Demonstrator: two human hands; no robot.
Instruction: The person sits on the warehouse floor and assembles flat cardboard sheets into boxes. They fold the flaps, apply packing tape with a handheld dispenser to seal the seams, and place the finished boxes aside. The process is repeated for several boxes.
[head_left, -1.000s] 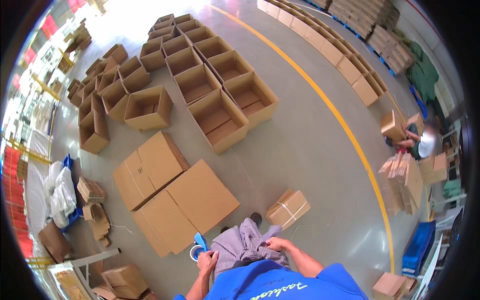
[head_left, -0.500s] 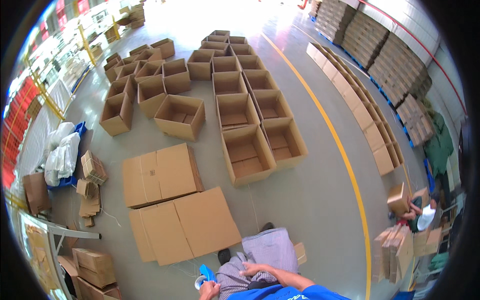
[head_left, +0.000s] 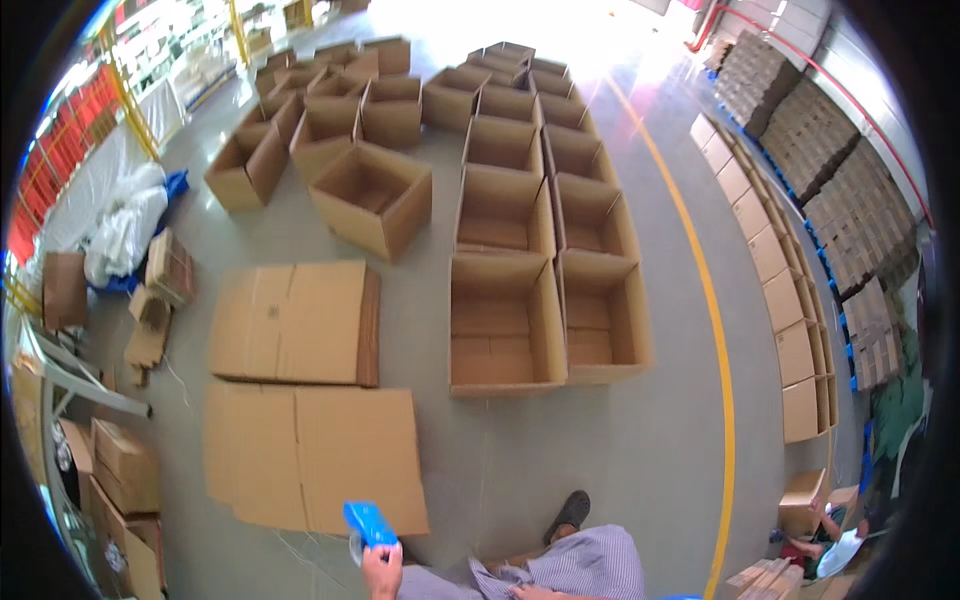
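My left hand (head_left: 382, 572) is closed around a blue tape dispenser (head_left: 370, 522) with a pale roll of tape partly showing beside it. The dispenser is in front of the near edge of a flat stack of brown cartons (head_left: 355, 455); I cannot tell whether it touches them. Low in the picture, my right hand (head_left: 535, 593) rests by my striped trousers with fingers stretched out and nothing seen in them; its lower part is cut off. Beyond the near stack lies a second stack of flattened cartons (head_left: 285, 320).
Opened cartons (head_left: 505, 320) stand in two rows ahead, with more loose ones (head_left: 375, 200) to their left. A yellow floor line (head_left: 715, 330) runs along the right. Past it are a row of cartons (head_left: 795, 355) and a person (head_left: 840, 545) handling a box. A metal frame (head_left: 90, 380) stands left.
The view has shifted, and the carton rows sit more squarely ahead. My left hand has brought the tape dispenser up toward the near stack, while my right hand has dropped toward the lower edge.
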